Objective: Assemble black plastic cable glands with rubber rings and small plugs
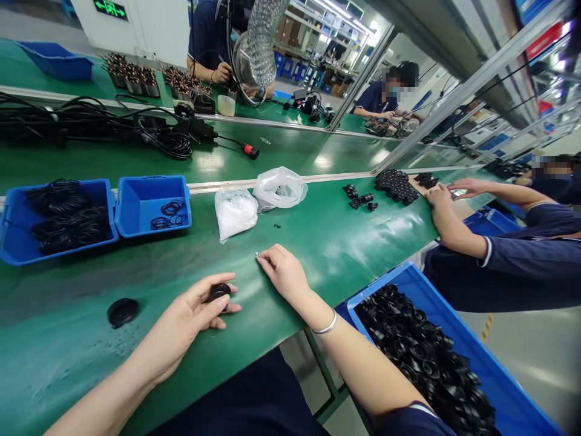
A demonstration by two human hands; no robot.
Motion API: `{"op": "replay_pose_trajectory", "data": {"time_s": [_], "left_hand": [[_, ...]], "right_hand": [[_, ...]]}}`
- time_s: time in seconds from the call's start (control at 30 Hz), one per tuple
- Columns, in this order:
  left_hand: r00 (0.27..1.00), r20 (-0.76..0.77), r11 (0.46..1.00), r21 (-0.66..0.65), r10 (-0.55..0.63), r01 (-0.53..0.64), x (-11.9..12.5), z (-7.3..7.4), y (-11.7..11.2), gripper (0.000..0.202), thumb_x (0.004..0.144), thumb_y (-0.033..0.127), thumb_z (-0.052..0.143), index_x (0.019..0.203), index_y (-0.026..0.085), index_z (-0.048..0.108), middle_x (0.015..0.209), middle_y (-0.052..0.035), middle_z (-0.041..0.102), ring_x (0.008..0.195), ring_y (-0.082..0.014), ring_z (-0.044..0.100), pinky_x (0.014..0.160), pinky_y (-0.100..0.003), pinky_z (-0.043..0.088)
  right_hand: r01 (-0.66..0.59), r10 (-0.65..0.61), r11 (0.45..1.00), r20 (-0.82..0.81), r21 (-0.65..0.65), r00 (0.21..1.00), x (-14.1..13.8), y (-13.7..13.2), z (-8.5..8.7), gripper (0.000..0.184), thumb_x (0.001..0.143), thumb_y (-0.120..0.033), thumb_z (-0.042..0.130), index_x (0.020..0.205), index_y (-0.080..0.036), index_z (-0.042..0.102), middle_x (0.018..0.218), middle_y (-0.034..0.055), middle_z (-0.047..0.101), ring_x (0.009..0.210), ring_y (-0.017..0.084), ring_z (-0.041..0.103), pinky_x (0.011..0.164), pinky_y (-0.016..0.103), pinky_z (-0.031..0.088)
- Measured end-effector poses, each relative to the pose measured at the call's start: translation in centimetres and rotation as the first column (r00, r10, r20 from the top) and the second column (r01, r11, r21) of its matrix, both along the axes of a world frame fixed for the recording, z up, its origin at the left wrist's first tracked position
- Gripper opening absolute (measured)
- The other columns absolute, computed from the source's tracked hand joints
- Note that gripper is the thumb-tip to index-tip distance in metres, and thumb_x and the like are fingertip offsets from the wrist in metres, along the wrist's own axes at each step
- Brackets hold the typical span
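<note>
Rubber disc (219, 293) held in left hand (181, 324), right hand (284, 275) on green belt (345, 254).

Bright, even overhead light, likely ceiling tubes; no hard shadows. White glare patches on the far side of the green conveyor belt (345, 254), softer sheen along its near side. Dim, soft shading toward its left end. Strong fisheye: the aluminium rail (458, 100) beyond the belt bows toward the top right corner, and the frame edges stretch. Focus is decent across the belt, corners softer. Pixelated mosaic patch (547, 166) beyond the belt's right end.
</note>
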State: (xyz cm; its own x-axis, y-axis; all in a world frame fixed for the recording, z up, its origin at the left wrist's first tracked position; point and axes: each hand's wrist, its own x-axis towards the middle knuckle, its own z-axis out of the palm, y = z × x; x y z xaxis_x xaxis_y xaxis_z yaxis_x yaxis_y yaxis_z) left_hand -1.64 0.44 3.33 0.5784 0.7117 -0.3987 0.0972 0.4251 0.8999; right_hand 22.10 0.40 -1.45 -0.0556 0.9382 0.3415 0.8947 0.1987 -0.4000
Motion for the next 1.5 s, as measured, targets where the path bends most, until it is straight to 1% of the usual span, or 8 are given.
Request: {"op": "replay_pose_trajectory", "data": {"time_s": [0.1,0.27,0.4,0.57,0.83,1.07,1.33,1.5], "left_hand": [[0.996,0.088,0.997,-0.081,0.018,-0.011,0.0,0.1,-0.2,0.041,0.089,0.037,0.055,0.129,0.031,0.044,0.134,-0.0061,0.051,0.11,-0.0245,0.062,0.088,-0.035,0.053],[0.997,0.079,0.998,-0.055,0.002,0.003,0.3,-0.1,-0.1,0.034,0.086,0.031,0.06,0.119,0.024,0.051,0.135,-0.0083,0.052,0.111,-0.0253,0.063,0.093,-0.036,0.052],[0.997,0.073,1.0,0.01,-0.003,0.002,0.4,-1.0,0.0,0.039,0.083,0.027,0.063,0.12,0.021,0.05,0.129,-0.0082,0.057,0.113,-0.0254,0.062,0.102,-0.04,0.046],[1.0,0.01,0.985,0.175,0.003,-0.005,0.3,-2.2,-0.2,0.042,0.083,0.029,0.06,0.123,0.022,0.05,0.13,-0.0068,0.058,0.12,-0.0237,0.057,0.107,-0.041,0.043],[0.969,-0.246,0.884,0.454,0.002,0.113,0.2,-2.2,-0.4,0.039,0.086,0.03,0.052,0.125,0.026,0.052,0.127,-0.0048,0.058,0.11,-0.0206,0.062,0.099,-0.035,0.05],[0.919,-0.392,0.762,0.608,0.041,0.225,0.1,-2.4,-0.4,0.044,0.089,0.031,0.045,0.133,0.023,0.049,0.132,-0.0075,0.056,0.119,-0.0231,0.055,0.101,-0.037,0.046],[0.909,-0.413,0.785,0.579,0.052,0.218,0.0,-2.8,-0.4,0.049,0.088,0.032,0.044,0.137,0.022,0.045,0.135,-0.0086,0.054,0.122,-0.0254,0.054,0.103,-0.041,0.044],[0.952,-0.303,0.892,0.44,0.038,0.104,-0.1,-3.5,-0.3,0.053,0.086,0.038,0.053,0.136,0.023,0.046,0.137,-0.0075,0.055,0.121,-0.0262,0.056,0.103,-0.042,0.046]], "right_hand": [[-0.021,0.016,0.999,0.103,0.048,0.995,-0.1,-0.2,-0.2,0.02,0.096,-0.022,0.043,0.092,-0.018,0.061,0.083,0.0058,0.059,0.08,0.016,0.057,0.074,0.027,0.048],[-0.026,0.012,0.997,0.193,0.068,0.981,-0.1,-0.1,-0.5,0.022,0.097,-0.022,0.04,0.093,-0.016,0.061,0.084,0.0078,0.059,0.079,0.018,0.057,0.073,0.029,0.049],[-0.083,0.086,0.993,-0.045,0.079,0.995,-1.0,-1.0,0.8,0.015,0.094,-0.02,0.046,0.091,-0.017,0.061,0.081,0.0056,0.059,0.077,0.016,0.058,0.074,0.028,0.05],[-0.278,0.269,0.96,-0.306,0.015,0.913,-4.1,-3.2,2.7,0.01,0.092,-0.02,0.051,0.094,-0.021,0.061,0.084,0.003,0.062,0.08,0.014,0.06,0.073,0.026,0.051],[-0.285,0.28,0.958,-0.216,0.011,0.935,-6.2,-3.8,1.8,0.012,0.093,-0.016,0.047,0.096,-0.018,0.058,0.087,0.0057,0.061,0.082,0.015,0.059,0.077,0.029,0.052],[-0.25,0.249,0.968,-0.063,-0.006,0.966,-6.8,-3.8,2.6,0.016,0.094,-0.017,0.042,0.088,-0.018,0.057,0.08,0.0046,0.056,0.075,0.016,0.055,0.071,0.029,0.051],[-0.243,0.242,0.97,0.041,0.016,0.969,-7.7,-3.4,2.3,0.02,0.094,-0.015,0.041,0.08,-0.018,0.055,0.074,0.0038,0.054,0.069,0.016,0.052,0.067,0.028,0.049],[-0.315,0.314,0.949,-0.039,-0.019,0.949,-6.9,-2.8,2.6,0.018,0.094,-0.019,0.044,0.082,-0.017,0.057,0.079,0.005,0.058,0.073,0.016,0.057,0.068,0.027,0.049]]}}
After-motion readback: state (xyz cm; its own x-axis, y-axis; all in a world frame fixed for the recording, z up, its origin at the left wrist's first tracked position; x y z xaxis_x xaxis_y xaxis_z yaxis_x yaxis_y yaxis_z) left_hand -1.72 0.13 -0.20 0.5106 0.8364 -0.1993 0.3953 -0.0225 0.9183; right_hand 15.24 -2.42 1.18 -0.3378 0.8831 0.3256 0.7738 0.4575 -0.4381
